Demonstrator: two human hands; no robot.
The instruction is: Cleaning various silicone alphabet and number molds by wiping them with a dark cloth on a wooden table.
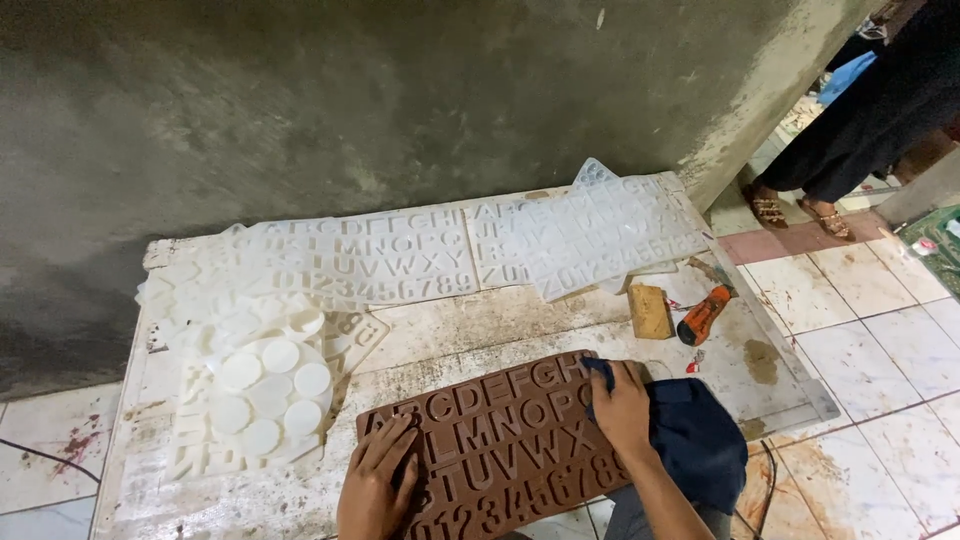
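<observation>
A brown silicone mould (500, 440) with raised letters and digits lies on the stained white board (480, 325) near its front edge. My left hand (375, 485) presses flat on the mould's lower left part, fingers spread. My right hand (620, 410) rests on the mould's right end and holds a dark blue cloth (690, 435) against it. The cloth bunches out to the right of my wrist.
Several translucent white letter moulds (400, 255) lie along the wall, with a round-cavity mould (270, 395) on a pile at left. A yellow-brown block (650, 310) and an orange tool (703, 315) sit at right. A person's sandalled feet (795, 210) stand on the tiled floor beyond.
</observation>
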